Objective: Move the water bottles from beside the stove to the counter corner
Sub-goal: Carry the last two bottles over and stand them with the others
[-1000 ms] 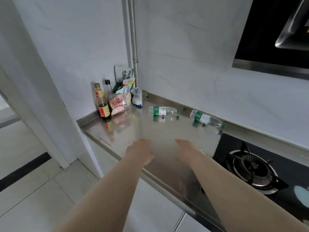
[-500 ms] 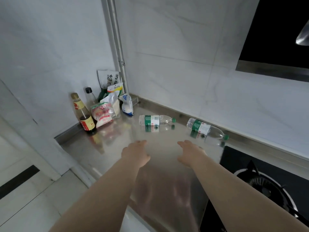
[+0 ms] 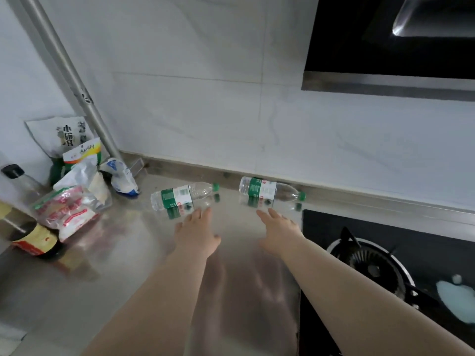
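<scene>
Two water bottles lie on their sides on the steel counter (image 3: 102, 273): left bottle (image 3: 182, 196) mid-counter, right bottle (image 3: 270, 189) against the backsplash beside the stove (image 3: 385, 253). Left hand (image 3: 196, 232) and right hand (image 3: 279, 228) hover just short of them, fingers extended, gripping nothing.

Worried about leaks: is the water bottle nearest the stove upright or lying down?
Lying down: the bottle rests on its side on the counter, green cap pointing toward the stove.

A white pouch (image 3: 64, 134) at the left edge is showing a black 小; print on the water bottles (image 3: 180, 199) is blurring out.
</scene>
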